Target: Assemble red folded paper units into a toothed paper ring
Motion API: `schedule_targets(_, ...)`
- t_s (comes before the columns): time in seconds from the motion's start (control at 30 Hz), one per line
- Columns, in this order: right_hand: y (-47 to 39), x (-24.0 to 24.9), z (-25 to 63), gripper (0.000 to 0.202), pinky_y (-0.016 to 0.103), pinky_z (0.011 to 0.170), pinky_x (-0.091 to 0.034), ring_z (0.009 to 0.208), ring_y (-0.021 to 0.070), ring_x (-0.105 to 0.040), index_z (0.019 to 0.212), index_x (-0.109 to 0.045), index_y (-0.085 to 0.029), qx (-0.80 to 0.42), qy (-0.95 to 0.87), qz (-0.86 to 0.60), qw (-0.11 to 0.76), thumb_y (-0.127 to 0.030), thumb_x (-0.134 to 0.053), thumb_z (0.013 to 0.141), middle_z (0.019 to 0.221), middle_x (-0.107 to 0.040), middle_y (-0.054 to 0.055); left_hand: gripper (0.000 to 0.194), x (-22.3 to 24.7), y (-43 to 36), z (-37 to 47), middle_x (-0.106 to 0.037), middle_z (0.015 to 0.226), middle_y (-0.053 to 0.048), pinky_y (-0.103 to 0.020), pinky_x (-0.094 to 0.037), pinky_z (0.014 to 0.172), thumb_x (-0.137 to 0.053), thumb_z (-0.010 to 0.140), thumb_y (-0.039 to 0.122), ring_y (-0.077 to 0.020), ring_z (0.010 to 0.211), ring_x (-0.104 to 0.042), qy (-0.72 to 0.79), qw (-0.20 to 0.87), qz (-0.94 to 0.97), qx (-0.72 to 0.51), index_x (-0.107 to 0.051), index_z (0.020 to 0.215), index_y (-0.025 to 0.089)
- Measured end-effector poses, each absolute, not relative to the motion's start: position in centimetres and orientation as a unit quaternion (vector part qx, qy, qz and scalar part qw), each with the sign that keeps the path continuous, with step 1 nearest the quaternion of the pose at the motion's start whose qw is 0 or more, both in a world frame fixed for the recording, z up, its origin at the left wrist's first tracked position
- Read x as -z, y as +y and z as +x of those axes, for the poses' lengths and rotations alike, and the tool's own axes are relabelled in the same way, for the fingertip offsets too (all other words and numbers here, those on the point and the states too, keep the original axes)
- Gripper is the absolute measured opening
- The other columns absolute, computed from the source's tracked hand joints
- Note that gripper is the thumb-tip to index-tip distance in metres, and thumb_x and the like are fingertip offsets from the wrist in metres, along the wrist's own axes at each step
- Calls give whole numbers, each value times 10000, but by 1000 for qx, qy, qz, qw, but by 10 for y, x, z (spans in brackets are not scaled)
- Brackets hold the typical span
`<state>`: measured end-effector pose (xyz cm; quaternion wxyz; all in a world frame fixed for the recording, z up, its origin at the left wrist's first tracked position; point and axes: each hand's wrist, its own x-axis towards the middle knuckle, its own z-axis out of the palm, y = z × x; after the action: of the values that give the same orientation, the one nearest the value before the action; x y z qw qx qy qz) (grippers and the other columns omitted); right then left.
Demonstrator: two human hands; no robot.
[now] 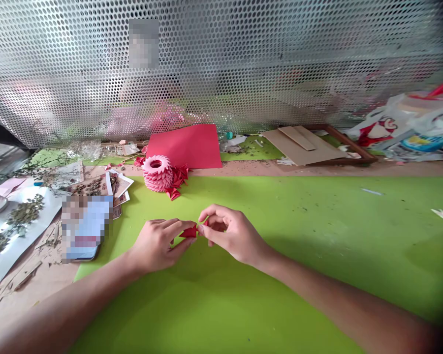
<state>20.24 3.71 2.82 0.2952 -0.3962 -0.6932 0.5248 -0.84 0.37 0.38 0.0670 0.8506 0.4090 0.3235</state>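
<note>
- Head view, where your work is: you have a red paper piece (189,231) raised over the green mat (317,295) that covers much of the worktop (243,168), left of the mat's middle and well in from its far edge.
- Head view, state of your hands: your left hand (161,246) pinches that piece between thumb and fingers; your right hand (231,233) pinches a small red bit (205,223), and you cannot tell from here whether it is separate.
- Head view, what could go wrong: the paper is small and held only at the fingertips, so uneven pressure might crease it or let it slip; a left-hand swing toward the mat's far edge could knock the pink paper ring stack (158,179) or scatter the red folded pieces (174,192) beside it.
- Head view, your pose: your forearms slant inward from the lower corners, left palm facing down, right fingers curled with the thumb toward you, the fingertips nearly meeting.
</note>
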Motion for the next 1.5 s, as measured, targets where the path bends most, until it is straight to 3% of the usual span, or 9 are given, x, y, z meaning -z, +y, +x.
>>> schedule_targets(0.23, 40, -26, 203, 250, 266, 554, -502, 605, 148, -656, 1021, -590, -185, -538, -692, -381, 293, -417, -598, 928, 809, -697, 17, 190, -4, 3, -9, -769, 869, 10, -251, -537, 614, -603, 935, 285, -126, 610, -693, 434, 56, 833, -338, -648, 1098, 197)
schedule_targets(0.33, 43, -26, 204, 306, 273, 577, -510, 606, 147, -637, 930, -631, -170, -541, -695, -378, 285, -459, -536, 955, 801, -696, 34, 208, -3, 5, -10, -779, 909, 2, -246, -546, 641, -600, 938, 289, -133, 660, -718, 440, 40, 829, -343, -644, 1120, 199)
schedule_targets(0.6, 41, -26, 202, 341, 251, 553, -477, 580, 140, -609, 778, -622, -171, -506, -743, -362, 247, -406, -481, 983, 735, -698, 35, 232, -3, 5, -10, -777, 866, -7, -253, -533, 614, -559, 965, 308, -142, 652, -719, 412, -12, 858, -305, -641, 1147, 191)
schedule_targets(1.03, 40, -27, 205, 427, 266, 554, -474, 585, 157, -615, 774, -658, -168, -508, -763, -347, 198, -529, -521, 956, 707, -702, 44, 231, -3, 2, -12, -772, 862, 0, -264, -506, 587, -569, 961, 292, -154, 630, -706, 405, -20, 865, -296, -632, 1160, 192)
schedule_targets(1.3, 41, -25, 204, 409, 264, 566, -489, 587, 148, -606, 775, -644, -164, -554, -740, -328, 194, -520, -543, 948, 723, -698, 39, 222, -3, 2, -13, -771, 837, -5, -262, -493, 572, -555, 973, 299, -151, 618, -702, 393, -26, 873, -288, -633, 1147, 185)
schedule_targets(1.5, 40, -25, 203, 384, 263, 548, -471, 589, 157, -611, 780, -646, -163, -518, -752, -352, 206, -474, -518, 966, 699, -693, 45, 296, -5, 4, -12, -771, 884, -19, -257, -526, 618, -546, 974, 333, -153, 675, -723, 407, 9, 870, -279, -606, 1220, 180)
